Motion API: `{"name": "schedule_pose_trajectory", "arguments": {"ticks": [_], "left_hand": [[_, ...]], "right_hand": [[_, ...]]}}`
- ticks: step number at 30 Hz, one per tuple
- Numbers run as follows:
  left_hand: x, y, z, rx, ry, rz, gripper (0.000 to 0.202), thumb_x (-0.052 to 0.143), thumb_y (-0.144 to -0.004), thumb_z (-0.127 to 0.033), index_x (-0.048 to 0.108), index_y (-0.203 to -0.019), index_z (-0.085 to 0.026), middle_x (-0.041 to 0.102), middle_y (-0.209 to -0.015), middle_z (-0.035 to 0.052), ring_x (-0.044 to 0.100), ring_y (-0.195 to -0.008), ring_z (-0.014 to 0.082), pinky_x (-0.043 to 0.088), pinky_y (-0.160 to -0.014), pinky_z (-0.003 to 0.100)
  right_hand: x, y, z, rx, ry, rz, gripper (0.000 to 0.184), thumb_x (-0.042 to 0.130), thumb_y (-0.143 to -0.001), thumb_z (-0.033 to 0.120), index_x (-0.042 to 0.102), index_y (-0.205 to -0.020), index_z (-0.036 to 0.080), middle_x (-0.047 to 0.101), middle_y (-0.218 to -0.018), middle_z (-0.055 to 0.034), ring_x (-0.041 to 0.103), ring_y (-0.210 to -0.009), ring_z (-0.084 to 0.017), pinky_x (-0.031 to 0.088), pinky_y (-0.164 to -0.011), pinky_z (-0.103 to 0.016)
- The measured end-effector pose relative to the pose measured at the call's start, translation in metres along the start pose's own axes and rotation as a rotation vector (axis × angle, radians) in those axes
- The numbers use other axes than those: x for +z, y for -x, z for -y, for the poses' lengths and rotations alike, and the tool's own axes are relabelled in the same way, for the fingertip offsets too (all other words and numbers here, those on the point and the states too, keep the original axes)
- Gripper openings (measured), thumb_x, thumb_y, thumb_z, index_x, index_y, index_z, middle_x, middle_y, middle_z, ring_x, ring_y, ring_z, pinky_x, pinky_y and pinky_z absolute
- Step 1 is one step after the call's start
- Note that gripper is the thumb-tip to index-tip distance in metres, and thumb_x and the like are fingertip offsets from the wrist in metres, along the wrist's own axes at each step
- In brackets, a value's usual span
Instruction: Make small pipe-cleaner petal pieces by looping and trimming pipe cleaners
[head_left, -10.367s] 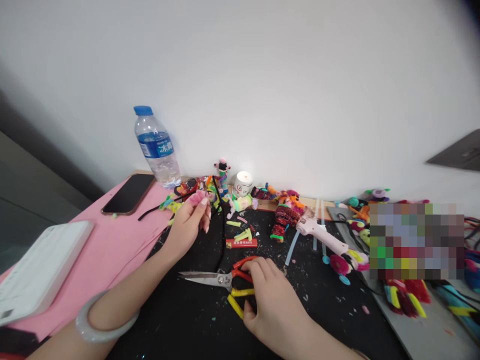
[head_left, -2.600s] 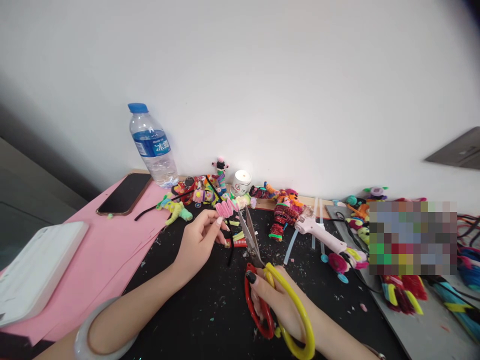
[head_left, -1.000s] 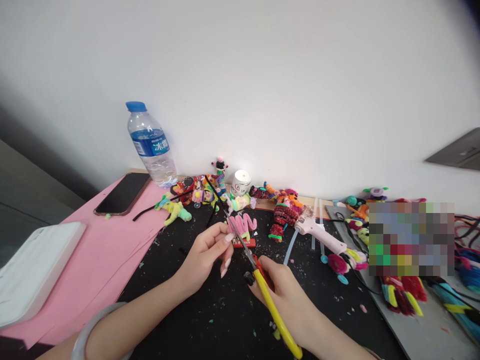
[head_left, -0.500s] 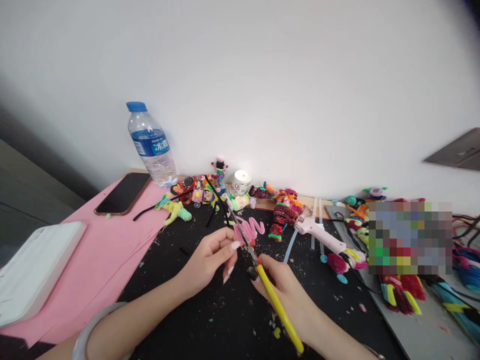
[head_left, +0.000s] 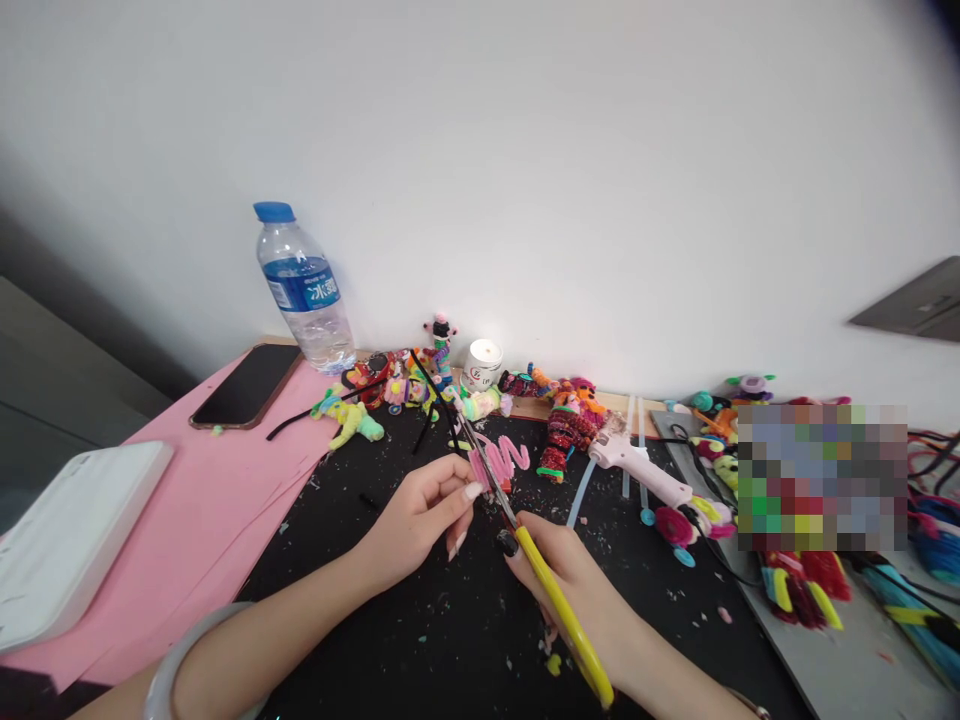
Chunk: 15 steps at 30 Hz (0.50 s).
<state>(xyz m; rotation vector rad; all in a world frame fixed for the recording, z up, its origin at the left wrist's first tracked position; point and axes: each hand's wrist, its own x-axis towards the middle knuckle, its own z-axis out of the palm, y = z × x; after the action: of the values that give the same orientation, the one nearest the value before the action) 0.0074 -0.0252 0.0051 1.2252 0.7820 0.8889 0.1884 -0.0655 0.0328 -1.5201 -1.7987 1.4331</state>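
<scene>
My left hand (head_left: 424, 515) is closed, thumb and fingers pinched at the near end of a pink fuzzy pipe cleaner (head_left: 516, 455) bent into a zigzag. My right hand (head_left: 574, 570) grips a pair of scissors (head_left: 562, 610) with yellow handles. The scissor blades point up and away, lying across the pink pipe cleaner close to my left fingertips. Whether the blades touch it I cannot tell. Beyond the blades lie loose black pipe cleaners (head_left: 429, 376). Just past the hands, a dark red fuzzy figure (head_left: 564, 436) lies on the black work surface (head_left: 390, 650).
A pale pink glue gun (head_left: 645, 468) lies right of the hands, with glue sticks (head_left: 636, 430) behind it. Several fuzzy dolls and a white cup (head_left: 482, 365) line the wall. At left are a water bottle (head_left: 304, 300), a phone (head_left: 246, 386) and a white box (head_left: 82, 540) on pink paper.
The scissors' yellow handle has shifted slightly to the right with my right hand. My left hand and the pink pipe cleaner stay almost where they were.
</scene>
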Motion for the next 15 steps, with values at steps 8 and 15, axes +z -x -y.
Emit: {"name": "schedule_pose_trajectory", "arguments": {"ticks": [8,15], "left_hand": [[0.001,-0.001,-0.001,-0.033,0.013,-0.024,0.021,0.052,-0.086,-0.034,0.050,-0.078,-0.015,0.049,-0.044,-0.0065,0.041,-0.036,0.0062,0.034,-0.041,0.017],[0.000,-0.005,0.004,-0.093,0.120,0.004,0.021,0.054,-0.085,-0.035,0.050,-0.077,-0.016,0.051,-0.043,-0.0060,0.039,-0.033,0.0059,0.032,-0.038,0.017]], "right_hand": [[0.013,0.003,-0.009,0.213,-0.233,-0.025,0.040,0.043,-0.085,0.053,0.039,-0.064,0.020,0.035,-0.047,0.0080,0.034,-0.035,-0.006,0.022,-0.033,-0.019],[0.022,0.001,-0.014,0.326,-0.457,0.004,0.051,0.043,-0.077,0.069,0.044,-0.064,0.020,0.036,-0.041,0.0082,0.034,-0.030,-0.007,0.025,-0.029,-0.019]]}}
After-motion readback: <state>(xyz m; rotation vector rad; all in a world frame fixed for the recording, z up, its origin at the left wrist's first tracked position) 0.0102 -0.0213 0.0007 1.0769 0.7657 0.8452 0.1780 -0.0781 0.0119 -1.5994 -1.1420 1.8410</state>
